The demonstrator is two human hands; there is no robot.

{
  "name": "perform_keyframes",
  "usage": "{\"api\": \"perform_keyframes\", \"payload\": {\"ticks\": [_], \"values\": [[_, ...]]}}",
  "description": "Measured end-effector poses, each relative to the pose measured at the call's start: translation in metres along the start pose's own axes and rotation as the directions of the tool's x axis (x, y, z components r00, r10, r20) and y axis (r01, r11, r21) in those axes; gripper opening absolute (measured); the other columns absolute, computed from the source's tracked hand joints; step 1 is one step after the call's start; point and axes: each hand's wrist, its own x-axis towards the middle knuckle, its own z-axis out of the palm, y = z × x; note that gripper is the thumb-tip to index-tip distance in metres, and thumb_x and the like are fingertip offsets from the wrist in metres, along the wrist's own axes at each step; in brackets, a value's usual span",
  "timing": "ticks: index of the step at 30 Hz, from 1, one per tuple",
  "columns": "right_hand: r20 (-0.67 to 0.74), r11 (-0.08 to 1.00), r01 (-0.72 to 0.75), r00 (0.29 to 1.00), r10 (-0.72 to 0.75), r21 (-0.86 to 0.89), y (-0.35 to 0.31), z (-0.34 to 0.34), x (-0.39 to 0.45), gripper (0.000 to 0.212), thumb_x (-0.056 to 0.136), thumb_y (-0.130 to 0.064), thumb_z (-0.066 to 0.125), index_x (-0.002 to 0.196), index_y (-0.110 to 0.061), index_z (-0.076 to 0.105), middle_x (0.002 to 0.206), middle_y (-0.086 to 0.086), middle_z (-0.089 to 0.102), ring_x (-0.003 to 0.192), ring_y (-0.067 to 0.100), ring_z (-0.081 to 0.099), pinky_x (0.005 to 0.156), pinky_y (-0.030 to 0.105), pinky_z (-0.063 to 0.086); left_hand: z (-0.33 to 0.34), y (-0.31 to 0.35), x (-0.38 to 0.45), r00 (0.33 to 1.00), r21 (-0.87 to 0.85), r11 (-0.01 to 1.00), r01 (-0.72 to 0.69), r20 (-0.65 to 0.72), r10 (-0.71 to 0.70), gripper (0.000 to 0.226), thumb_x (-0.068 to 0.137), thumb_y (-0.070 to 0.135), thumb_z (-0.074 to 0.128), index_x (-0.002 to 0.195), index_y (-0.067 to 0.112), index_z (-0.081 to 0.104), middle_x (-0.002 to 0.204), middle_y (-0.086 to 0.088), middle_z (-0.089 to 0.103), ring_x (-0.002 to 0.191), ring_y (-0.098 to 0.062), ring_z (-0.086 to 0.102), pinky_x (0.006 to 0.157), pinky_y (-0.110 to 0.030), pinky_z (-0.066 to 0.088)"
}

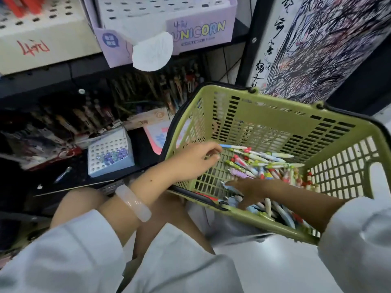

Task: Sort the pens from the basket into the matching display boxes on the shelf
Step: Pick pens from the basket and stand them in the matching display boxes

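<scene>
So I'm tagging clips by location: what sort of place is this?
Most likely a stationery shop aisle: a green shopping basket full of pens, shelves of pen display boxes, one marked UNICORN, and a scribbled pen-test sheet.

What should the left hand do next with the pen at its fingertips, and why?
Probably lift that pen clear of the green basket. The left hand seems to pinch its end already, while the right hand is spread low among the pile of pens. Whether it belongs in the small blue box with a few pens cannot be judged yet.
</scene>
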Motion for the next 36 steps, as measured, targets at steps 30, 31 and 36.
{"api": "perform_keyframes", "payload": {"ticks": [30,31,36], "values": [[0.003,0.982,0.120,0.993,-0.121,0.145,0.005,0.011,0.006,0.050,0.078,-0.022,0.068,0.118,-0.010,0.041,0.087,0.000,0.049,0.080,0.020,0.052,0.054,0.023,0.039,0.007,-0.007,0.003,0.996,-0.100,0.993,0.069,0.071,-0.062,0.030,0.098,0.028,0.041,0.127,0.024,0.050,0.127,0.005,0.053,0.115,-0.011,0.048,0.094,-0.026,0.039],[-0.031,0.973,0.125,0.992,-0.121,0.192,0.008,0.008,0.002,0.047,0.078,-0.019,0.067,0.117,-0.010,0.041,0.084,0.000,0.050,0.076,0.017,0.052,0.052,0.020,0.039,0.007,-0.007,0.004,0.996,-0.105,0.992,0.068,0.065,-0.061,0.030,0.098,0.028,0.041,0.126,0.024,0.051,0.125,0.005,0.054,0.114,-0.010,0.048,0.094,-0.027,0.039],[-0.407,0.720,0.304,0.913,-0.033,0.624,0.028,-0.025,-0.028,0.023,0.082,-0.005,0.063,0.099,-0.011,0.048,0.085,0.005,0.055,0.076,0.017,0.053,0.061,0.011,0.046,0.007,-0.008,0.004,0.996,-0.133,0.988,0.073,0.061,-0.066,0.027,0.098,0.029,0.042,0.122,0.025,0.052,0.119,0.007,0.055,0.110,-0.009,0.049,0.088,-0.024,0.038]]}}
